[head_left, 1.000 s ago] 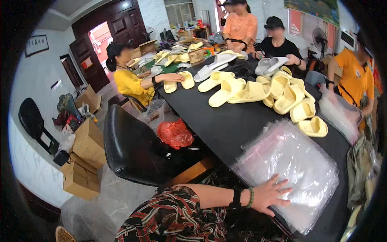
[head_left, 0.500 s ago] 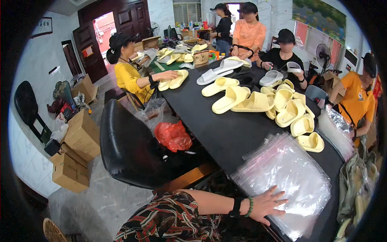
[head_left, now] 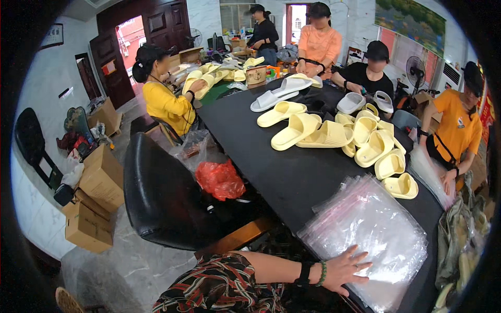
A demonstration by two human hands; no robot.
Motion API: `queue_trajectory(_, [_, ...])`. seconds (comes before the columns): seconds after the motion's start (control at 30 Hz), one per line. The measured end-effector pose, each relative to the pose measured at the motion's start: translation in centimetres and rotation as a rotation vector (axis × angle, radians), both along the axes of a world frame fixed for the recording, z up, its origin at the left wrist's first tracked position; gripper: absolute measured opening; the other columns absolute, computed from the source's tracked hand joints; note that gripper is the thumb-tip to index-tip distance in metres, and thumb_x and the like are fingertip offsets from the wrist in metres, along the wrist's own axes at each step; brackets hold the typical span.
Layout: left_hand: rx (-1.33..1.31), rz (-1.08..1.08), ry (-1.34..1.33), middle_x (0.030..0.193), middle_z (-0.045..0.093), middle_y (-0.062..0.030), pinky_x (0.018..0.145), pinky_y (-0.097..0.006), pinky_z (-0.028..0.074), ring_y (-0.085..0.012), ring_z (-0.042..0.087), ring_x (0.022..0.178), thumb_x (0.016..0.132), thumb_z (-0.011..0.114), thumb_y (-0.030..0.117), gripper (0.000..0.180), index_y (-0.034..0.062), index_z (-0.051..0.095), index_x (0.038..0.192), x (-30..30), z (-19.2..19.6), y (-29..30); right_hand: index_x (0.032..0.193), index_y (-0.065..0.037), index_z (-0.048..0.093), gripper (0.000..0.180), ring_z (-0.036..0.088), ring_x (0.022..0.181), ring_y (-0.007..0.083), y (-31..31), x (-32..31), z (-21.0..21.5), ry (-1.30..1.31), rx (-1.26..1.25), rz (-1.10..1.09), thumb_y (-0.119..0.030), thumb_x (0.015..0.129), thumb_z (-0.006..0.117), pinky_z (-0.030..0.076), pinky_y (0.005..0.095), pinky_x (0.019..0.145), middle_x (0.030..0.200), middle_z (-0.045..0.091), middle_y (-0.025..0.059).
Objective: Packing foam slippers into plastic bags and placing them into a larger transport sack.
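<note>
The stack of clear plastic bags [head_left: 368,235], lying on the black table [head_left: 271,156] just short of the yellow slippers [head_left: 365,141], is pressed under the flat, open left hand [head_left: 347,268], so one bag is best peeled off singly; no right hand is seen.

A long black surface [head_left: 271,161] runs down the room over a pale marble floor [head_left: 130,266]. A black chair [head_left: 162,193] stands beside it, cardboard boxes [head_left: 96,198] stacked by the white wall [head_left: 47,83]. Dark wooden doors [head_left: 156,26] stand open to daylight.
</note>
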State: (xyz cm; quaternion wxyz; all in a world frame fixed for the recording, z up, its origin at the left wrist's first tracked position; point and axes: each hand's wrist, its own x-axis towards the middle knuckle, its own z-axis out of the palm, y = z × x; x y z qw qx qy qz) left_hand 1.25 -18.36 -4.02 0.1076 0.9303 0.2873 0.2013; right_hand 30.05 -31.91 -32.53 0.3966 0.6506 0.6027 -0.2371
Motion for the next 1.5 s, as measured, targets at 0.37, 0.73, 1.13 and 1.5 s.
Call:
queue_trajectory(0.37, [-0.056,0.01,0.149,0.162,0.019,-0.0142,0.116,-0.065,0.005,-0.0406,0.011,0.15,0.09,0.051,0.064,0.074,0.0282,0.034,0.152,0.0,1.6,-0.1,0.152,-0.016,0.033,0.071,0.024,0.146,0.0246,-12.3,5.9,5.7,-0.261,-0.109,-0.046,-0.055,0.094,0.045,0.01,0.0429,0.12,0.155,0.038,0.005])
queue_trajectory(0.73, [0.008,-0.002,0.177,0.16,0.025,-0.0137,0.115,-0.067,0.011,-0.042,0.016,0.148,0.089,0.052,0.065,0.073,0.0294,0.035,0.151,0.6,1.8,0.3,0.153,-0.02,0.033,0.063,0.014,0.151,0.0194,-23.8,8.7,11.0,-0.441,-0.345,0.044,-0.052,0.099,0.027,0.002,0.0495,0.121,0.162,0.024,0.0005])
queue_trajectory(1.13, [0.089,0.046,0.2,0.157,0.032,-0.0116,0.114,-0.065,0.015,-0.0406,0.026,0.144,0.081,0.066,0.056,0.072,0.0244,0.05,0.143,1.7,2.2,0.2,0.113,0.002,0.063,0.04,0.061,0.08,0.0164,-25.7,18.9,30.9,0.229,1.728,-1.311,-0.021,0.081,0.069,0.05,0.0306,0.074,0.093,0.067,0.0041])
queue_trajectory(1.5, [0.177,0.074,0.158,0.156,0.034,-0.0125,0.113,-0.066,0.017,-0.0418,0.027,0.144,0.083,0.065,0.056,0.069,0.0235,0.05,0.143,1.0,1.8,0.1,0.123,0.0,0.061,0.046,0.066,0.105,0.0225,-7.0,13.1,54.4,-0.037,1.984,-0.303,-0.02,0.082,0.067,0.048,0.0317,0.092,0.113,0.068,0.0177])
